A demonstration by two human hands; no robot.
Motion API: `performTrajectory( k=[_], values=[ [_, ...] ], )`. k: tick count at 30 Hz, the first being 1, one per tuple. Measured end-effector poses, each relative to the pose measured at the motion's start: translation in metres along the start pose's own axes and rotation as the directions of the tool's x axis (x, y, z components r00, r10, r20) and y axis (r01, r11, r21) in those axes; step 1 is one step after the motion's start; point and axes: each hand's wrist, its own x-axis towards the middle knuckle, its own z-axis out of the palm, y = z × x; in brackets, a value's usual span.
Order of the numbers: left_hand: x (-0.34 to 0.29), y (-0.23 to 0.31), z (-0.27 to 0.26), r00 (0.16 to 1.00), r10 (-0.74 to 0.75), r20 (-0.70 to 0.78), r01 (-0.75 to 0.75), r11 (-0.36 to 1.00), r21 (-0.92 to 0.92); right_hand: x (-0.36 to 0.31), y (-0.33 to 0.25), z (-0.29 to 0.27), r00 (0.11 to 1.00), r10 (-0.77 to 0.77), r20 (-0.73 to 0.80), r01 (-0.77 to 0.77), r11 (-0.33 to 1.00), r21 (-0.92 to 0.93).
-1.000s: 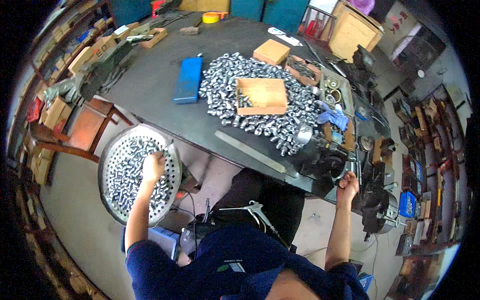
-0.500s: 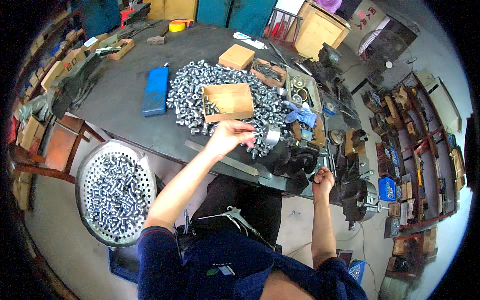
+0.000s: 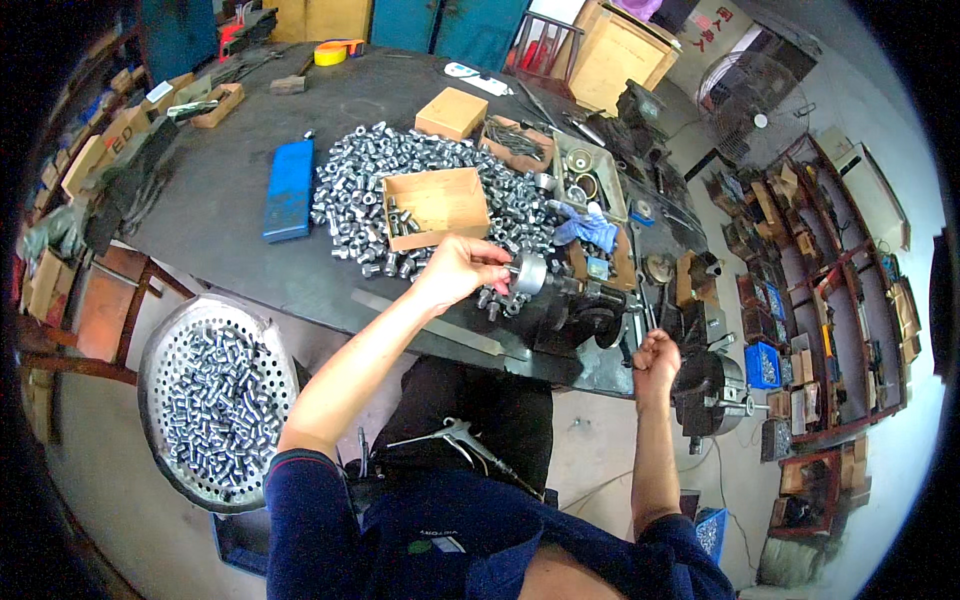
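Left hand: moved from my tray to the chuck; fingers nearly pinched, hold unclear.
Right hand: curled as before; I can't tell around what.

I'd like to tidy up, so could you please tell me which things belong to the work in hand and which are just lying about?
Probably in use:
left hand at the round metal fixture
right hand, curled
heaped metal fittings
perforated tray holding similar pieces

Seemingly just lying about:
blue case
yellow roll
crumpled blue cloth
closed cardboard box
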Motion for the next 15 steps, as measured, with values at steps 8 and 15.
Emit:
performTrajectory(
  k=[8,15],
  values=[
    [0.001,0.001,0.002,1.0,0.013,0.021,-0.014,0.999,0.04,0.096,-0.022,0.032,0.993,-0.09,0.08,0.081,0.99,0.118],
    [0.002,0.001,0.002,1.0,0.01,-0.007,-0.01,1.0,0.024,0.111,0.057,-0.001,0.957,-0.228,-0.177,0.15,0.916,-0.371]
  ],
)
